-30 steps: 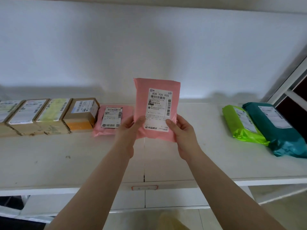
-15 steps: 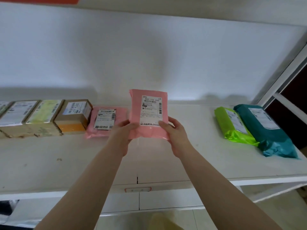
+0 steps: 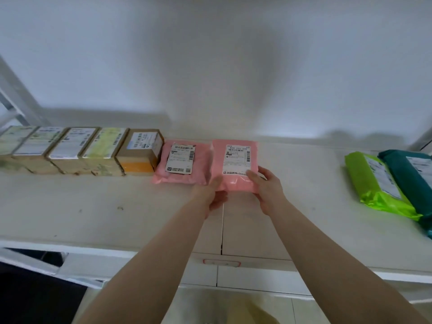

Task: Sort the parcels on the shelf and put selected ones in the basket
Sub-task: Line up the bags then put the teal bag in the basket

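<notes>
pink mailer (image 3: 234, 164): soft plastic parcel lying label up on the shelf (image 3: 70, 206), toward the back edge near the middle, just beside a second pink mailer (image 3: 181, 163) on its left.
why there: it seems to be joining the row as the next sorted item; the label faces up, likely so it can be read.
left hand (image 3: 214, 195): at the mailer's near left corner, thumb on top, fingers underneath; the grip looks loose, and whether it pinches firmly i cannot tell.
right hand (image 3: 267, 189): pinches the near right corner, thumb on the label's lower edge.
hands relative to parcel: both at its front edge, one on each side, with the parcel extending away toward the wall.
row: cardboard boxes (image 3: 74, 148) line the back left, touching side by side.
far right edge: green mailer (image 3: 371, 181) and teal mailer (image 3: 411, 176), overlapping, well apart from the hands.
basket: not in view.
</notes>
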